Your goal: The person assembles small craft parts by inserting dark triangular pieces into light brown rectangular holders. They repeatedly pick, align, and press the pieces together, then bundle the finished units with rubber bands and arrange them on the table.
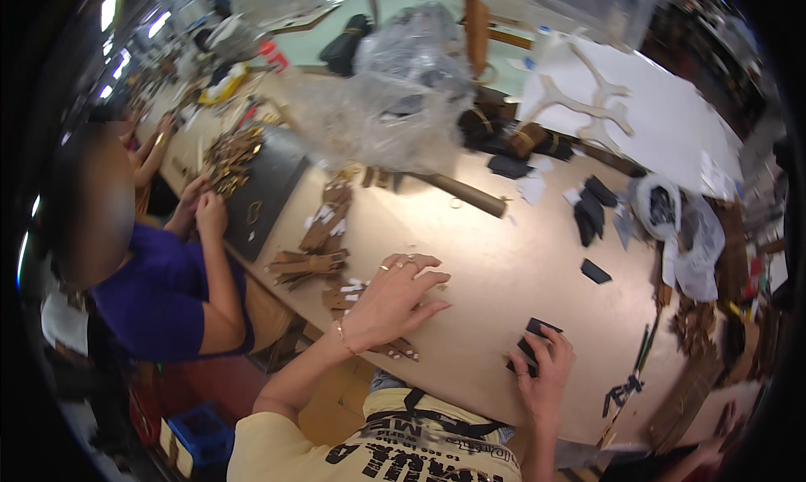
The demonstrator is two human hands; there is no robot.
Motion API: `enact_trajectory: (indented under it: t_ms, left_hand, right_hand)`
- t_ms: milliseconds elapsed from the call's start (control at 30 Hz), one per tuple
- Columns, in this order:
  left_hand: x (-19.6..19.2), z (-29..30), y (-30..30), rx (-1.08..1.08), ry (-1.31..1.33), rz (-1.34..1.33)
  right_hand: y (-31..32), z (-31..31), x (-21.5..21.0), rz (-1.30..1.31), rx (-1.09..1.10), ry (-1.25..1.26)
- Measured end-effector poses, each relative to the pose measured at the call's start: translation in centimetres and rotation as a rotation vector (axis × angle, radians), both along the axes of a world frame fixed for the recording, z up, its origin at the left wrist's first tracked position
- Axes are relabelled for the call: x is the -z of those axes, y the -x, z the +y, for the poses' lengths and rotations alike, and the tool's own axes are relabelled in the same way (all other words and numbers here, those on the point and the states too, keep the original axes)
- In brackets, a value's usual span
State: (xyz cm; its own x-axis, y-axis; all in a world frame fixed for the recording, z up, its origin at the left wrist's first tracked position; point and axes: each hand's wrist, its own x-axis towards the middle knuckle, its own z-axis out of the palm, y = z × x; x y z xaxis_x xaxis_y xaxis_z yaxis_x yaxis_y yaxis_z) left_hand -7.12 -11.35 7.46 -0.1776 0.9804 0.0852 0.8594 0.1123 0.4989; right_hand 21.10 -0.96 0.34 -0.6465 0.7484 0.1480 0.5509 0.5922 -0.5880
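My left hand (395,296) rests palm down on the tan worktable (495,264), fingers spread, with rings on them and a thin bracelet at the wrist. Under and beside it lie small brown leather pieces with white tags (342,296). My right hand (544,366) presses on a small black leather piece (534,329) near the table's front edge, fingers curled over it.
A person in a blue top (164,301) works at the left beside a dark mat (269,192) and brown pieces. Crumpled clear plastic (395,96), a brown tube (470,196), black leather pieces (592,209), a white board (672,121) and a blue crate (201,432) are around.
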Motion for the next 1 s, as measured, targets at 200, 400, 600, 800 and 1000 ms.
enact_trajectory:
  t_ms: [200, 400, 600, 800, 1000]
  left_hand:
    - [-0.4, -7.9, -0.7, -0.371, 0.013, -0.058]
    - [1.6, -14.4, -1.4, -0.539, 0.123, 0.066]
    - [5.8, -15.6, -0.7, -0.499, 0.080, 0.023]
    - [8.1, -14.8, 0.7, -0.368, 0.011, -0.071]
    - [9.3, -13.8, 0.3, -0.397, -0.080, -0.062]
  right_hand:
    - [3.8, 3.3, -1.3, 0.051, -0.306, -0.034]
    - [11.5, 4.4, -3.5, 0.008, -0.594, 0.095]
    - [20.0, 2.4, -3.1, -0.053, -0.776, 0.274]
    - [24.1, -0.5, -2.9, -0.262, -0.806, 0.412]
    - [25.5, -1.0, -3.2, -0.433, -0.752, 0.392]
